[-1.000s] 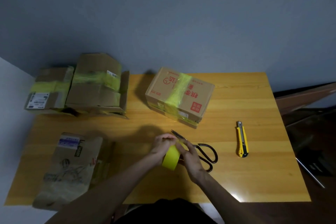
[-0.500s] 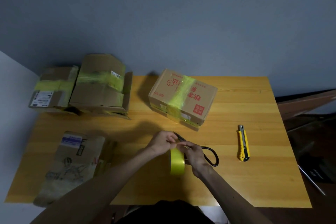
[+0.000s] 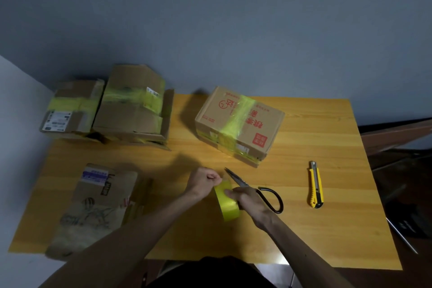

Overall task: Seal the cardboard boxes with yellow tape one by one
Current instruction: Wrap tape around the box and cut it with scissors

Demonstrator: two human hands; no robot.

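Step now: getting the tape end loose, not sticking yet. The yellow tape roll [image 3: 227,202] is held up on its edge over the front-middle of the wooden surface [image 3: 304,229]. The right hand [image 3: 248,199] is wrapped round the roll w/ its fingers [image 3: 230,192] clamped on the top. The left hand [image 3: 203,182] is curled at the top of the roll w/ thumb & fingers pinched tight together, prob. on the loose tape end, but the end is too small to see.

The printed box [image 3: 239,125] at the back-middle has a yellow strip over the top & looks sealed. Two more boxes, the tall box [image 3: 133,105] & the labelled box [image 3: 72,110], sit at the back left, both w/ yellow bands. The flat brown box [image 3: 98,206] at the front left shows no yellow tape, so it's likely next.

Next move calls for: pull out a long strip, lay it on that box, press flat, then cut. The scissors [image 3: 254,190] lie just behind the right hand; the yellow knife [image 3: 316,184] is further right.
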